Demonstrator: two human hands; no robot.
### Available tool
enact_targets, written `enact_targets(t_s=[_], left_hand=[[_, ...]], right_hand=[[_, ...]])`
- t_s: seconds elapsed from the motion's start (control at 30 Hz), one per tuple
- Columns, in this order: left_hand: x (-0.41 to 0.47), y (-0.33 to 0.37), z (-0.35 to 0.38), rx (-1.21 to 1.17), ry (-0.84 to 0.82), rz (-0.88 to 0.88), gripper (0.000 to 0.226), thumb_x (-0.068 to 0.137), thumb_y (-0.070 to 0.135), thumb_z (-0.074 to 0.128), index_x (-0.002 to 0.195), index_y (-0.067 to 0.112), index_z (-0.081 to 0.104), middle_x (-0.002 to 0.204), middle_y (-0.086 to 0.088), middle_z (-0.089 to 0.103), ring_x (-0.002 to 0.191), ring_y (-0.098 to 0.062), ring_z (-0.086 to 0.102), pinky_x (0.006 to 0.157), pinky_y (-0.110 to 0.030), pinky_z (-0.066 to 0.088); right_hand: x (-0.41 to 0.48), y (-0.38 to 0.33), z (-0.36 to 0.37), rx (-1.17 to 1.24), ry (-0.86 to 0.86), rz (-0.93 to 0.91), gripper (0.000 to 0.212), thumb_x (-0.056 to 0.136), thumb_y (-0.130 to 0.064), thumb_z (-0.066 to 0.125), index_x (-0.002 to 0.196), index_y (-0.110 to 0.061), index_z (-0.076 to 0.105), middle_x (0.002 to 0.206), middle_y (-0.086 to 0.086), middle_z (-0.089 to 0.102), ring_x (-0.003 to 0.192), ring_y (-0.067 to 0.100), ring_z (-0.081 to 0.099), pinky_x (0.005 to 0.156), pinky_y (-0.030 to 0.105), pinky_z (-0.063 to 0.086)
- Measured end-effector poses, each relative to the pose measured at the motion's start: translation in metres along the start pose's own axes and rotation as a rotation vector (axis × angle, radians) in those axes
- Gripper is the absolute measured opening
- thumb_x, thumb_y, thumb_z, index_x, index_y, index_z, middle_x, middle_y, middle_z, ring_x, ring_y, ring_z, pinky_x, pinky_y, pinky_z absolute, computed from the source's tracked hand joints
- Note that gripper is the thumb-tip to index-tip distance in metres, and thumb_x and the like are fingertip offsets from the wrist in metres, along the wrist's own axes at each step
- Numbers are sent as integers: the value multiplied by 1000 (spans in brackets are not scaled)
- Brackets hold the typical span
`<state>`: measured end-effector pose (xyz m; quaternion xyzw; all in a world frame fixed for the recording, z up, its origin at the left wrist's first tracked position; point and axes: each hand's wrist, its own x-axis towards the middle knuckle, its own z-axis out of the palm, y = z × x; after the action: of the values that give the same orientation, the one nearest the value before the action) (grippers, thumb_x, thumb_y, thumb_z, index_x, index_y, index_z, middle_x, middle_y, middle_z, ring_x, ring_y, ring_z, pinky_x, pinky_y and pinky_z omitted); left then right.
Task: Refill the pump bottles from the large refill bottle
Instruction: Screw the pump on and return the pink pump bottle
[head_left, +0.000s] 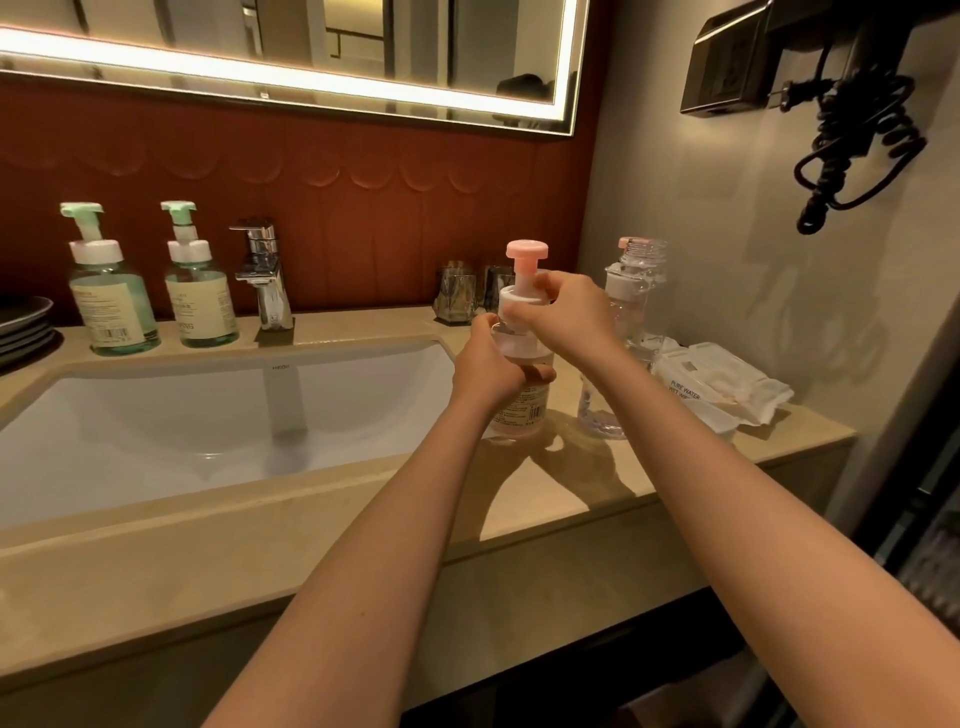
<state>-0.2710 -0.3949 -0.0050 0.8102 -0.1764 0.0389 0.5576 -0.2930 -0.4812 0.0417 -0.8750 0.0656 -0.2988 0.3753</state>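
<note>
Beside the sink (156, 415), beige countertop (519, 499) under a lit mirror (311, 67).

Two bare forearms, no sleeves in view. Left hand (488, 366) and right hand (558, 312) wear no gloves, rings, watch or bands. Fingernails are short and unpainted where visible.

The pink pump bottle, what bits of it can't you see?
In the head view:
- Middle of the pink pump bottle: hidden by the left hand.
- Its white collar: partly hidden by the right hand.
- Its label text: too small to read.
- Liquid level: hidden by the hands.
- Which way the collar is turning: cannot tell.
</note>
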Motion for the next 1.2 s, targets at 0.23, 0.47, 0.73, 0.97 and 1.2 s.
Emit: enact_targets(t_s=[0.23, 0.47, 0.73, 0.97, 1.2], left_hand=[[1, 0, 0, -4, -2, 1, 81, 76, 24, 76, 139, 16, 26, 139, -6, 46, 127, -28, 43, 101, -42, 38], [1, -2, 2, -5, 15, -3, 84, 74, 24, 78, 140, 18, 25, 138, -6, 47, 127, -27, 44, 101, -44, 39], [2, -3, 1, -9, 12, 3, 82, 75, 20, 77, 139, 17, 27, 137, -6, 47, 126, -27, 45, 101, -43, 39], [4, -3, 2, 4, 16, -4, 83, 75, 24, 77, 139, 17, 26, 136, -7, 48, 125, -28, 46, 100, -44, 40], [2, -3, 2, 18, 6, -5, 72, 75, 25, 77, 133, 15, 35, 130, -7, 53, 123, -28, 49, 98, -42, 41]], right_hand=[[14, -6, 6, -248, -48, 56, 70, 78, -52, 61, 131, -10, 45, 130, 9, 46, 118, 26, 45, 94, 43, 44], [15, -4, 3, -321, -2, 28, 69, 69, -53, 71, 117, -8, 53, 106, 3, 57, 94, 17, 54, 71, 31, 47], [19, -1, -1, -243, -80, 64, 48, 70, -50, 72, 96, -12, 60, 92, 0, 61, 82, 15, 57, 65, 27, 43], [20, -4, -1, -268, -216, 85, 73, 74, -59, 62, 128, -13, 46, 122, 4, 54, 108, 23, 54, 88, 40, 48], [20, 0, 1, -414, -203, 23, 91, 63, -76, 60, 126, -11, 48, 116, 5, 58, 101, 23, 59, 80, 38, 52]])
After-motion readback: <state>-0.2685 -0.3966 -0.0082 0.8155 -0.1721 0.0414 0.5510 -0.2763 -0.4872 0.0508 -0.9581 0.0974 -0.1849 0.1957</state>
